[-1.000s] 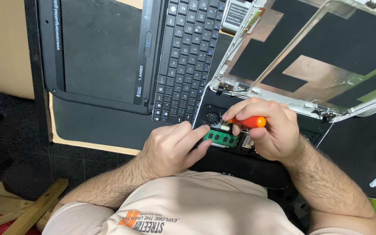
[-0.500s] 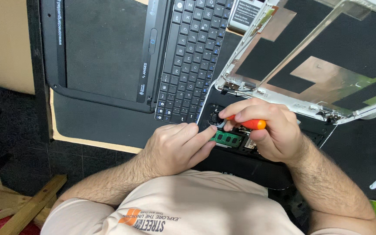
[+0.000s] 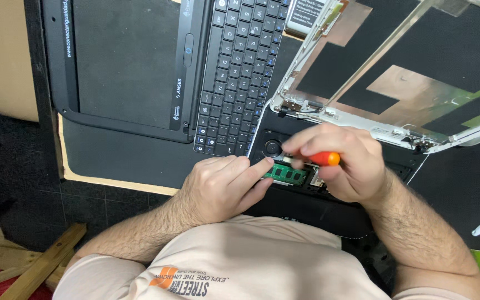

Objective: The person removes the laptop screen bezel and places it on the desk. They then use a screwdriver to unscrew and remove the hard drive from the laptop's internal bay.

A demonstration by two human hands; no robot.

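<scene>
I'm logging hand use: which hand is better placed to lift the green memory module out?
Probably the left hand: its fingertips already touch the green memory module, while the right hand grips an orange-handled screwdriver.

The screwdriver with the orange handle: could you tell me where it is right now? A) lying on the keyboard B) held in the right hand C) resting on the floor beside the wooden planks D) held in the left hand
B: the right hand is closed around the screwdriver, its orange handle poking out between the fingers, while the left hand rests its fingertips at the green memory module.
</scene>
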